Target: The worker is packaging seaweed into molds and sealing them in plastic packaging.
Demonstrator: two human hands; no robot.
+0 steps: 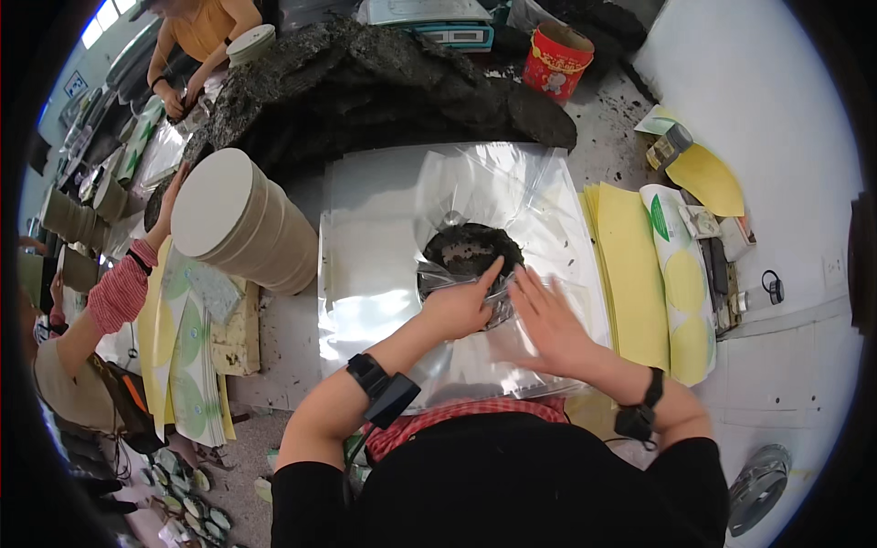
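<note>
A round, flattened mass of dark, moist material (464, 245) with a pale hollow middle lies on stacked clear plastic sheets (356, 256), partly under crinkled transparent film (452, 183). My left hand (454, 306) is at its lower edge, index finger stretched onto the dark material, other fingers curled; whether these hold film is hidden. My right hand (553, 324) is open, fingers spread over the film at the mass's lower right, thumb slightly blurred.
Dark heaped material (365, 91) lines the back, near a red bucket (557, 68). Round pale stacks (237, 219) stand left, yellow sheets (630, 283) lie right. A co-worker's arm (119, 292) reaches in at left; another person (192, 50) works at upper left.
</note>
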